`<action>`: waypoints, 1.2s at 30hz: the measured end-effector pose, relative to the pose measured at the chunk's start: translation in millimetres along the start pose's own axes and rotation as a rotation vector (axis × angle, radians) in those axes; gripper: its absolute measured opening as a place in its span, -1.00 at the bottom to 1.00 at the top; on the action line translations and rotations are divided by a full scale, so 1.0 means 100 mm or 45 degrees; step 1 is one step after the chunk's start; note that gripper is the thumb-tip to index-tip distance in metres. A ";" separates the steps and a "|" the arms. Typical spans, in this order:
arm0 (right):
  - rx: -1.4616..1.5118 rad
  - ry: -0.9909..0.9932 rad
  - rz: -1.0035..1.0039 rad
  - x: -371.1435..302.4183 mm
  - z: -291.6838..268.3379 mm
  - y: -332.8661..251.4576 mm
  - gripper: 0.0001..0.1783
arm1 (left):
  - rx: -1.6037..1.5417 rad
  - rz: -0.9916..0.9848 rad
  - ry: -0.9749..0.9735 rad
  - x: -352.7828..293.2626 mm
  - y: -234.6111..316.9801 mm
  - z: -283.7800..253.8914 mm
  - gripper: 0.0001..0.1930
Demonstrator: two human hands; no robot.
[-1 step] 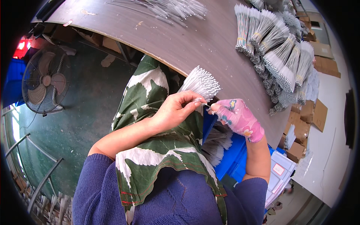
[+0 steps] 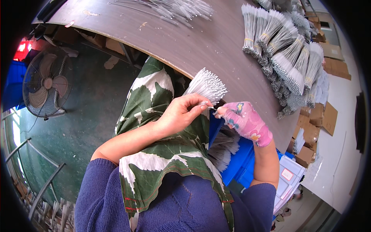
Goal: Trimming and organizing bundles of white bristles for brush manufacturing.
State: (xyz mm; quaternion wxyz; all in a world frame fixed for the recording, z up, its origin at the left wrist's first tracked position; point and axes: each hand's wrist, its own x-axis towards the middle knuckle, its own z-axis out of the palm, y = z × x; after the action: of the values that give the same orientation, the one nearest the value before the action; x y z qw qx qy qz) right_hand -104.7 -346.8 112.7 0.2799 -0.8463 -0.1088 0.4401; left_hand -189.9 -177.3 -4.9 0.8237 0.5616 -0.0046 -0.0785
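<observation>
My left hand [image 2: 179,115] is closed, thumb and forefinger pinched on a thin wire brush [image 2: 211,108] whose short dark end shows between my hands. In a pink flowered fingerless glove, my right hand [image 2: 247,121] pinches that end from the other side. Just beyond my left fingers fans a bundle of white-bristled wire brushes [image 2: 206,86], tips pointing away from me; its lower part is hidden behind my left hand, so I cannot tell what supports it. Below my hands, more brushes [image 2: 223,149] lie in a blue bin [image 2: 241,160].
Ahead is a brown table [image 2: 193,46] with loose wire brushes [image 2: 174,9] at the far side. Tied brush bundles [image 2: 286,50] are piled on its right. Cardboard boxes [image 2: 309,131] and a pale lidded box [image 2: 288,178] stand to the right; a fan [image 2: 47,82] stands left.
</observation>
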 end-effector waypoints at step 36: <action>-0.136 -0.177 0.066 0.03 -0.23 -0.13 -0.62 | -0.019 -0.203 -0.223 0.04 0.13 -0.05 -0.81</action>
State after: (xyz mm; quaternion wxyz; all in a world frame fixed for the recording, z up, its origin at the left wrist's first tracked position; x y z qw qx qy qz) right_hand -83.6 -343.5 128.6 0.2147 -0.8298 -0.1294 0.4985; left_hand -183.7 -168.8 5.2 0.8155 0.5449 -0.0312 -0.1927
